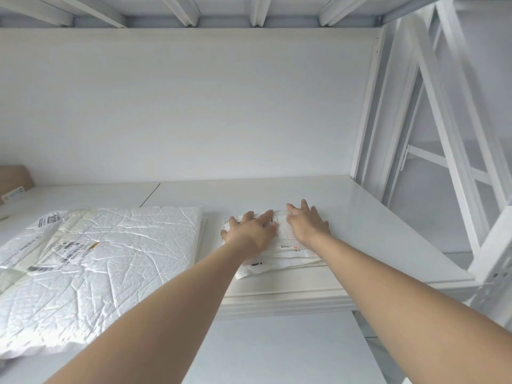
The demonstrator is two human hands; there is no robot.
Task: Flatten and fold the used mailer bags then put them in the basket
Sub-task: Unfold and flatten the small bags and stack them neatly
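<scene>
A small white mailer bag (279,259) with printed labels lies folded on the white table (374,231), near its front edge. My left hand (250,228) presses flat on the bag's left part with straight, spread fingers. My right hand (306,224) presses flat on its right part, fingertips reaching just past the bag's far edge. A large crinkled white padded mailer (110,261) with shipping labels lies flat to the left. No basket is in view.
A white wall stands behind the table. White metal shelving posts (432,151) rise at the right, and shelf beams run overhead. A brown cardboard box corner (13,178) shows at the far left. The table's front edge (291,300) runs below my forearms.
</scene>
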